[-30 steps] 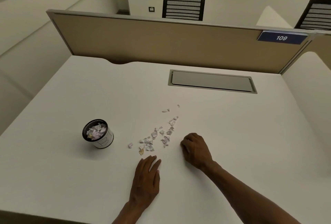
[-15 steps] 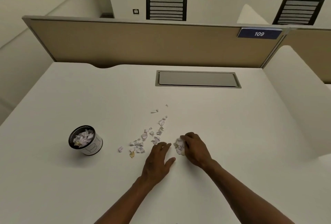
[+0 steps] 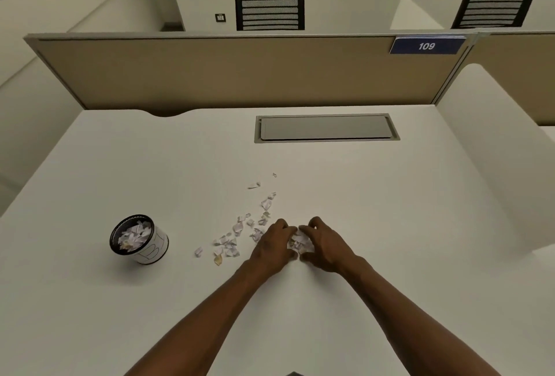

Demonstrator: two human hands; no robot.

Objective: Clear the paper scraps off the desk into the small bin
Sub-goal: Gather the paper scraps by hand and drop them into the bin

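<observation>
Where the white surface (image 3: 390,225) runs wide and bare to the right and toward the tan partition (image 3: 210,75), the left hand (image 3: 271,248) and right hand (image 3: 326,245) meet, fingers curled around a small heap of paper scraps (image 3: 298,243), seemingly gripping it, mostly hidden between them. Loose white scraps (image 3: 237,234) trail left. The small black-rimmed bin (image 3: 138,239), part-filled with scraps, stands well apart, left.

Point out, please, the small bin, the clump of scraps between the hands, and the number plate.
small bin (image 3: 156,251): head view, on its white side wall.
clump of scraps (image 3: 298,242): head view, on the white paper showing between the two hands.
number plate (image 3: 426,46): head view, on the digits 109.
</observation>
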